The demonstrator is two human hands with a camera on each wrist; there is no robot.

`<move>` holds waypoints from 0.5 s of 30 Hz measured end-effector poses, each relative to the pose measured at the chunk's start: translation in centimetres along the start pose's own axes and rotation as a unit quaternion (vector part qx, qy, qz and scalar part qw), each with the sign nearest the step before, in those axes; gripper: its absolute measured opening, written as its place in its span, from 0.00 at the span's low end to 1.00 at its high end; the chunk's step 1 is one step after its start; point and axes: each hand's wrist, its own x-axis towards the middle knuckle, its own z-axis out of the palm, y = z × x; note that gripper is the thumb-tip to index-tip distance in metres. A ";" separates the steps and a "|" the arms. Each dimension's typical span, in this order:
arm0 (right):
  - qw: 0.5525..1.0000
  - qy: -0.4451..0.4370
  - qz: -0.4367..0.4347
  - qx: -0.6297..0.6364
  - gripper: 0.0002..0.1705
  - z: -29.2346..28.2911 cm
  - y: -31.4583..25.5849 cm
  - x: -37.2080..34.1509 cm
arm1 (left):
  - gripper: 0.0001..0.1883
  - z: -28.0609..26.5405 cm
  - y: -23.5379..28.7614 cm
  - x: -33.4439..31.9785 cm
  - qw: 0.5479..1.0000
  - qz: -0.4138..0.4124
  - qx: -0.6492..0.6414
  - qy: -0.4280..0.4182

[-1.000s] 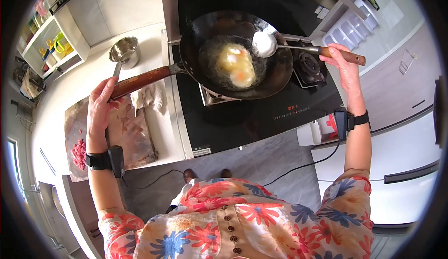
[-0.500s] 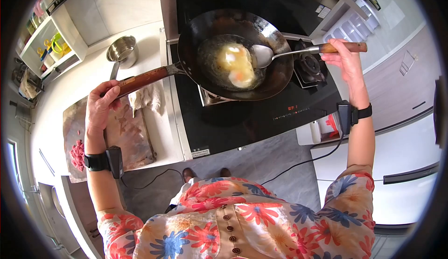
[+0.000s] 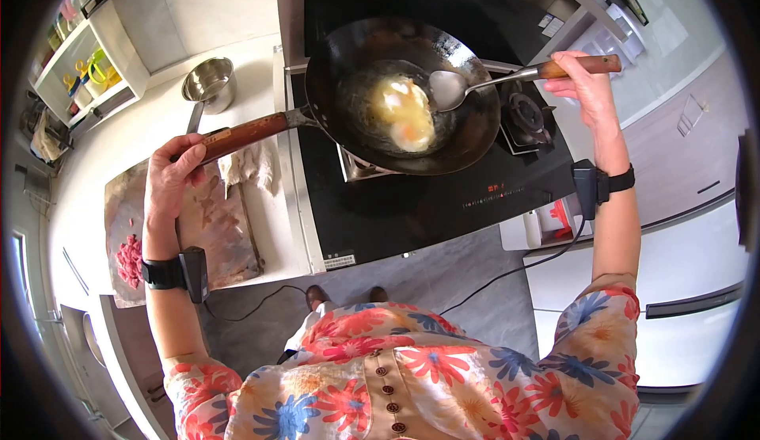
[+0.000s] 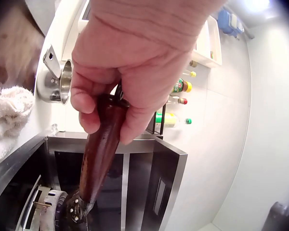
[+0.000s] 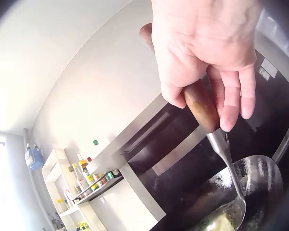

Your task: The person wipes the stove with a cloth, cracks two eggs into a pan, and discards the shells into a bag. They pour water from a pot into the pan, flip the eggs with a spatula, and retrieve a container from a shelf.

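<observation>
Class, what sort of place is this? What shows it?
Almost certainly a kitchen: a wok with food in it over a black hob, and a metal pan on the counter.

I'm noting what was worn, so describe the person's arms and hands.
The left hand and right hand wear no gloves. Each wrist has a black strap with a boxy black device; a thin dark cable hangs from the right one. The short sleeves carry red, blue and orange flowers on a pale ground.

Brightly lit, washed out around the window (image 5: 1, 180) at left. Glinting along the far right of the wok (image 3: 467, 131). Curved and blackened toward the head view's edges.
</observation>
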 end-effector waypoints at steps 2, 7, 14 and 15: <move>1.000 -0.001 0.001 -0.008 0.21 -0.4 0.2 0.4 | 0.16 0.0 -0.1 -0.1 1.000 -0.001 -0.002 -0.001; 0.999 -0.010 0.028 0.044 0.18 0.9 2.6 0.8 | 0.16 -0.1 0.0 0.0 1.000 0.007 -0.002 -0.007; 0.992 -0.040 -0.003 0.119 0.18 1.4 4.1 0.3 | 0.16 0.0 0.0 0.1 1.000 0.009 -0.004 -0.011; 0.992 -0.039 -0.005 0.119 0.18 1.3 4.1 0.3 | 0.16 0.0 0.0 0.1 1.000 0.005 -0.004 -0.008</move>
